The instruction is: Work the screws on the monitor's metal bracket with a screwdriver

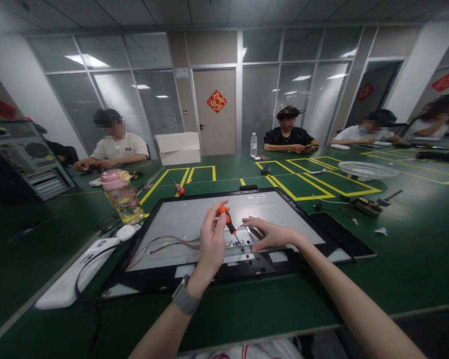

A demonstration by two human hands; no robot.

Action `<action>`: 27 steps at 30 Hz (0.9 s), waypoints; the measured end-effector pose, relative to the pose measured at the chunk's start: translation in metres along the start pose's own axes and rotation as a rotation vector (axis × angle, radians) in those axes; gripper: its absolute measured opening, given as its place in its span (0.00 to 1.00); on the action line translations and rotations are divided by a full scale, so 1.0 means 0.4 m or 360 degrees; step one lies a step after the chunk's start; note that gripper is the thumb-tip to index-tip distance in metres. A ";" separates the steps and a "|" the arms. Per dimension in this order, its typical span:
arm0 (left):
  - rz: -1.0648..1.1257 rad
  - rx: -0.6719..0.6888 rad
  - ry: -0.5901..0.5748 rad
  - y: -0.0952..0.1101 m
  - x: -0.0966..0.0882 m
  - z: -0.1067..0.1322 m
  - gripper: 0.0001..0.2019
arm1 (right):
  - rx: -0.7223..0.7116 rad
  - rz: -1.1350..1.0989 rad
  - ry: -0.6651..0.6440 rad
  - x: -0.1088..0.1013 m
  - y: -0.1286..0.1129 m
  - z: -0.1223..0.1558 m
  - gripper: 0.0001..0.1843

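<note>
My left hand (pixel 212 234), with a grey-banded watch on its wrist, is closed around the orange-and-black handle of a screwdriver (pixel 230 224). Its shaft slants down to a small board (pixel 240 244) on the lower middle of a display panel (pixel 194 212). The panel lies flat, back side up, with a silver sheet and black frame. At the board's right side, my right hand (pixel 272 233) has its thumb and fingers apart, touching or hovering close over the metal; which of these I cannot tell. Thin wires (pixel 168 242) run from the board to the left.
Left of the panel are a power strip (pixel 75 274), a pink-lidded bottle (pixel 121 194) and a computer case (pixel 30 159). A phone-like black slab (pixel 340 234), a tool (pixel 366 204) and a white round grille (pixel 368 169) lie right. Several people sit across the green table (pixel 284 309).
</note>
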State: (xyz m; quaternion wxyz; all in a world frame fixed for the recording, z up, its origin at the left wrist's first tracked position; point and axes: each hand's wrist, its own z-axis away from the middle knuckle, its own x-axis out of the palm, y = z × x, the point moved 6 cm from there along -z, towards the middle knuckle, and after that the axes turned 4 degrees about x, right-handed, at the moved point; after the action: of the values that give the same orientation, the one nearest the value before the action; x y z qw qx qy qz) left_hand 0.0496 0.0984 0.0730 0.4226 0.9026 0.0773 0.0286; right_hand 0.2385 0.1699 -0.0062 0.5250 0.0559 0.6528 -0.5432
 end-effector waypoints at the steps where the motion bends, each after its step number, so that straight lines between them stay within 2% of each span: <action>1: -0.0012 0.0011 0.0007 0.001 -0.001 0.000 0.14 | 0.0004 0.0002 -0.0002 0.000 -0.001 0.001 0.56; 7: -0.0074 0.0083 0.0033 0.006 -0.005 -0.004 0.15 | 0.0003 0.0011 0.0006 -0.002 -0.002 0.002 0.55; 27: -0.0080 0.0032 0.0032 0.005 -0.004 -0.002 0.15 | -0.0007 -0.0002 0.0000 0.001 0.007 -0.003 0.56</action>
State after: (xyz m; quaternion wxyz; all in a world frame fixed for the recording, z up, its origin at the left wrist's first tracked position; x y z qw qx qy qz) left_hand 0.0483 0.0973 0.0751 0.4134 0.9041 0.1045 0.0263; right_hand 0.2393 0.1717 -0.0084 0.5248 0.0543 0.6540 -0.5421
